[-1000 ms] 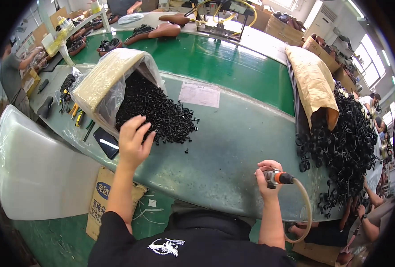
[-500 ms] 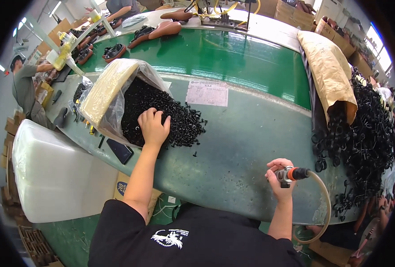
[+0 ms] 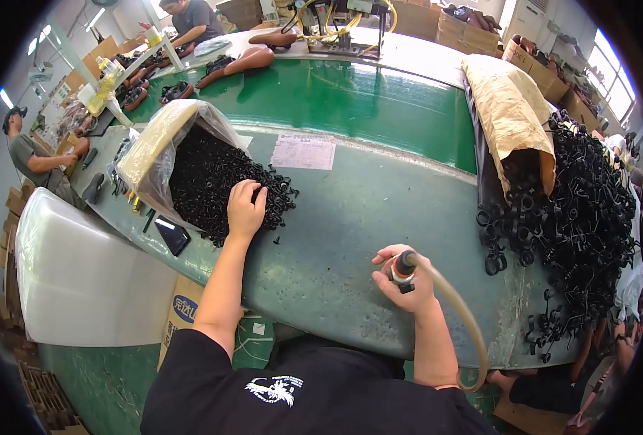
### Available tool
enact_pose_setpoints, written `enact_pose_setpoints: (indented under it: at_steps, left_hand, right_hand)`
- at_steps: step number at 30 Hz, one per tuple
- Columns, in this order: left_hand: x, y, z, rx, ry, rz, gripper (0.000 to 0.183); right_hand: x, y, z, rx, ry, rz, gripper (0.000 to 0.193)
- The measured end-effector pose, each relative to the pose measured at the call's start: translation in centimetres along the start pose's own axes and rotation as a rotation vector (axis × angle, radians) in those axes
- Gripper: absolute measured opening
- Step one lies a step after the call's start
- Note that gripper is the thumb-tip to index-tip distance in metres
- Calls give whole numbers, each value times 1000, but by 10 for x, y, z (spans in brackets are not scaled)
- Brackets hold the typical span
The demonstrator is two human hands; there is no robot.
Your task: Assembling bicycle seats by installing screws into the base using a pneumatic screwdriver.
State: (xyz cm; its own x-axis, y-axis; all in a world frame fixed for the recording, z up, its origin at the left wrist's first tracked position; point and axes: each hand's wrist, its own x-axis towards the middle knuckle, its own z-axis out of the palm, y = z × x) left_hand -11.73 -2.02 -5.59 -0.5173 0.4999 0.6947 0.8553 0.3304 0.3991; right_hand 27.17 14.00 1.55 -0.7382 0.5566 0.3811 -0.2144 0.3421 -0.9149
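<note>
At the left of the workbench, my left hand (image 3: 247, 210) rests on the right-hand edge of a heap of small black screws (image 3: 205, 170). Its fingers are bent and drawn together, with the tips facing away from me, so whatever they pinch is hidden. The heap spills out of a yellowish box lined with clear plastic (image 3: 151, 148), which lies on its side. Over the bench, right of centre, my right hand (image 3: 414, 286) grips an air tool (image 3: 403, 270) with an orange ring and a black end. A beige hose (image 3: 461, 308) curves from it down towards my forearm. The tool's working end is hidden.
A brown paper sack (image 3: 513, 119) spills black ring-shaped parts (image 3: 582, 210) along the right side. A phone (image 3: 171, 235) lies by the box, and a paper sheet (image 3: 303, 151) beyond the heap. Past the green belt (image 3: 358, 101) stands a machine (image 3: 343, 29). Two people work at the far left.
My right hand has moved left with the air tool, which has turned so its hose end faces me more. My left hand stays at the screws, now nearer the heap's right edge. The view has shifted.
</note>
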Motion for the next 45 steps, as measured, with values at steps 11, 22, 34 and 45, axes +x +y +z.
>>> enact_pose_setpoints:
  at_steps: [11,22,34,45]
  left_hand:
    - [59,-26,71,245,-323,-31,38]
    - [22,13,20,-44,-398,108,38]
    - [-43,115,14,-46,-276,300,31]
    - [-45,121,39,-215,-344,255,27]
  right_hand:
    - [-10,-10,-1,-105,-51,-159,37]
    - [-1,-1,7,-78,-88,-182,39]
    - [-3,-8,-15,225,116,97,29]
    - [16,26,-19,267,218,105,37]
